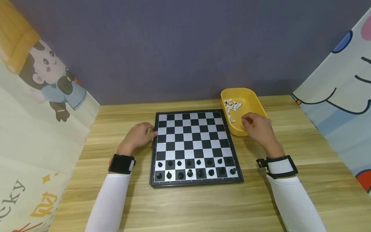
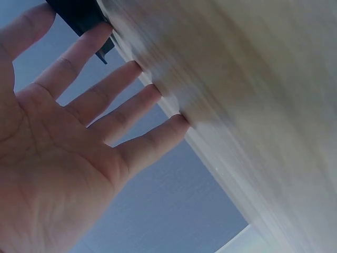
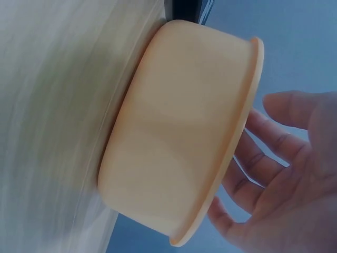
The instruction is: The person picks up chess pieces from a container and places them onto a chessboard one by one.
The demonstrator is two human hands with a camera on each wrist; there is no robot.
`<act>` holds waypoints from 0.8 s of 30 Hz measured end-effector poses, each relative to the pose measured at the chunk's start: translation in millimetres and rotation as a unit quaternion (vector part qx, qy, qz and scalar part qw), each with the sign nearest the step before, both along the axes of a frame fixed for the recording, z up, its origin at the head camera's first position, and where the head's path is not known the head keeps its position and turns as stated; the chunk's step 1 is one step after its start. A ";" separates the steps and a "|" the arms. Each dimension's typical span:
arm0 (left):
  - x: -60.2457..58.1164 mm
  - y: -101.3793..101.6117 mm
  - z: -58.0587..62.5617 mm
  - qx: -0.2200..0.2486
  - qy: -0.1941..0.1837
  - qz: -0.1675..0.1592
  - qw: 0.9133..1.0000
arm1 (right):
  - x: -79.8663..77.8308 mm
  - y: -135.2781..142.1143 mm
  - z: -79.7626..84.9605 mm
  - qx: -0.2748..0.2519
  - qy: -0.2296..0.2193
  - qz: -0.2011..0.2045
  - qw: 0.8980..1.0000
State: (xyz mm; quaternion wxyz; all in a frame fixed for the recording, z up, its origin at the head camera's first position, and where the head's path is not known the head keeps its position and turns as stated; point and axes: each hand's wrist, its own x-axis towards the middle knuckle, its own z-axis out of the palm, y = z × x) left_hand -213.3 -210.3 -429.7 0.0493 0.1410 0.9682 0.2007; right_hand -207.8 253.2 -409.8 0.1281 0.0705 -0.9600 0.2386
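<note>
A black-and-white chessboard (image 1: 174,137) lies on the table with two rows of black chess pieces (image 1: 189,173) along its near side. My left hand (image 1: 139,134) rests beside its left border, thumb at the frame. Seen from the left wrist, that hand's fingers (image 2: 118,116) are spread and nearly straight, tips on the tabletop. My right hand (image 1: 259,129) hangs over the near right part of a yellow tub (image 1: 258,104). White chess pieces (image 1: 232,105) lie in the tub's left part. In the right wrist view the fingers dip behind the rim, thumb apart; no piece shows between them.
The wood-grain table (image 1: 185,209) runs back to a dark grey-blue wall (image 1: 185,51). Cartoon-printed panels stand left (image 1: 32,135) and right (image 1: 342,106). The tub stands against the board's far right corner.
</note>
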 end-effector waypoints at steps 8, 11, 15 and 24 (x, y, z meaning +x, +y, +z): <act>-0.9 -1.8 -0.1 -0.005 -0.005 -0.016 1.000 | -10.3 -4.0 8.8 -0.013 -0.016 0.003 1.000; -0.1 -1.6 -1.4 -0.005 -0.012 -0.019 1.000 | -15.1 -4.7 14.5 -0.026 -0.027 -0.003 0.999; 0.8 -0.8 -2.0 -0.005 -0.015 -0.017 1.000 | -22.3 -7.2 18.5 -0.033 -0.029 -0.006 0.999; -1.0 -1.9 0.5 -0.010 -0.010 -0.020 1.000 | -35.2 -12.5 16.1 -0.009 -0.071 -0.011 0.997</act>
